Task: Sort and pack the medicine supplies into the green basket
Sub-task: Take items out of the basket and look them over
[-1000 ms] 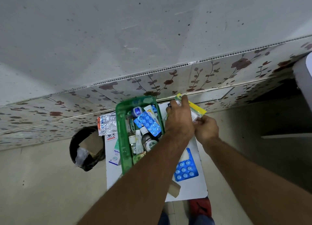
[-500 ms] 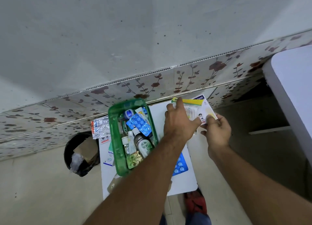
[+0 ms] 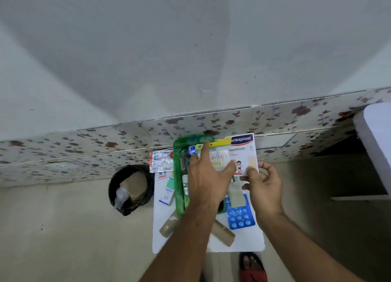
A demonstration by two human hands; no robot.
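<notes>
Soft, even indoor light falls from above, with broad faint shadows fanning across the grey wall [image 3: 190,48]. No harsh glare shows. The whole picture is slightly smeared by motion, blurring the left hand [image 3: 206,182] and the small print. Wide-angle bending curves the tile border [image 3: 84,142].

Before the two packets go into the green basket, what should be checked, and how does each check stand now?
1. Left hand on clear cotton-bud packet with yellow strip: ok.
2. Right hand holding white Hansaplast plaster packet: ok.
3. Packets over green plastic basket: plaster packet mostly beyond its right rim, not ok.
4. Free space in basket: cannot tell, hand covers it.
5. Blue blister pack on table, still unpacked: not ok.
</notes>
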